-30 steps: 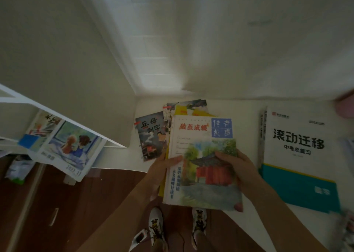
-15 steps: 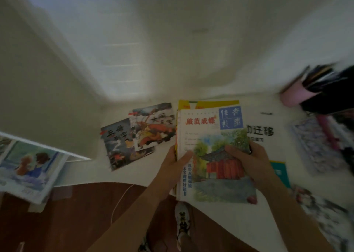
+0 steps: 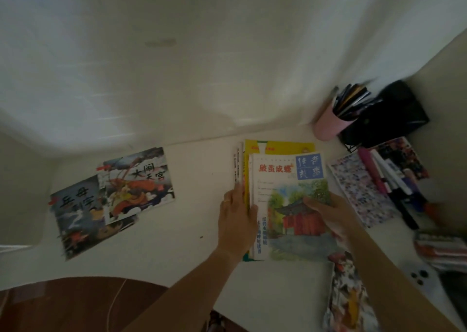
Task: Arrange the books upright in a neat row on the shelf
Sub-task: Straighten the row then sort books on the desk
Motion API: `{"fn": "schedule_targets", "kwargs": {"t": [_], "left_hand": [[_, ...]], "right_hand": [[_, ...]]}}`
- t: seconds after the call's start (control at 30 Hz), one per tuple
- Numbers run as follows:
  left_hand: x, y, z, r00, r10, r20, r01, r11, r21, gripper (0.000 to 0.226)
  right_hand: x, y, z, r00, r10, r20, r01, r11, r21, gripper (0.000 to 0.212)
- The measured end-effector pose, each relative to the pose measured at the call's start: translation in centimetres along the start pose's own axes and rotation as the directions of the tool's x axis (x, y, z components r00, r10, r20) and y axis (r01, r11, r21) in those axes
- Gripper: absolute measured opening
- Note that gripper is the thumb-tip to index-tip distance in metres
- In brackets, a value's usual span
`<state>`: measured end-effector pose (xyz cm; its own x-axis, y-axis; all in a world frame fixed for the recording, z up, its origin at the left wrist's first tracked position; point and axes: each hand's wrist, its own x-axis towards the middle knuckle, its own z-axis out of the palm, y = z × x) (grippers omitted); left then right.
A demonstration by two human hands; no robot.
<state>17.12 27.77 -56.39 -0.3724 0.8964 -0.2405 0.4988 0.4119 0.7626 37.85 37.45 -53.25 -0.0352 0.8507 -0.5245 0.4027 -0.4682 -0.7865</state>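
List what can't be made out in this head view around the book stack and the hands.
- Stack: the top book covers the lower ones; their number and covers are hidden.
- Right hand: fingers go under the top book, so its grip is unseen.
- Left hand: lies along the stack's left edge; whether it presses or only touches is unclear.
- Pen cup and black holder: motion-blurred.
- Patterned book: cut off by the bottom edge.
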Motion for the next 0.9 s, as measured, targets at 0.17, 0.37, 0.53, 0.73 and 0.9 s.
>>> {"fn": "schedule_targets", "kwargs": {"t": [0.17,0.37,0.53,0.73,0.9], "left_hand": [[-1.1,-1.1,0.5,0.998,-0.066,-0.005,0.064,0.982,-0.180,0.054],[-1.8,-0.7,-2.3,0.988,-0.061,0.144,0.113,0.916,-0.385,0.048],[-3.4,-1.8,-6.8,0.985,-0.160,0.063,0.166,0.794,-0.585,0.049],[-4.1,-8.4,-16.5,0.934,-0.352,-0.051,0.294,0.844,-0.449,0.031],[-3.5,-15.7,-21.0,0.883,-0.397,-0.249,0.395,0.917,-0.061,0.029]], "right_hand": [[-0.2,0.1,0.6,0.999,-0.035,0.007,0.035,0.999,-0.023,0.013],[-0.5,0.5,1.1,0.982,-0.187,0.038,0.186,0.982,0.028,0.069],[-7.0,-5.5,5.4,0.956,-0.245,0.161,0.217,0.961,0.174,0.022],[-7.8,-7.5,16.2,0.951,-0.087,0.298,0.003,0.963,0.271,0.020],[-5.7,-6.6,23.3,0.983,-0.081,0.166,0.079,0.997,0.022,0.005]]}}
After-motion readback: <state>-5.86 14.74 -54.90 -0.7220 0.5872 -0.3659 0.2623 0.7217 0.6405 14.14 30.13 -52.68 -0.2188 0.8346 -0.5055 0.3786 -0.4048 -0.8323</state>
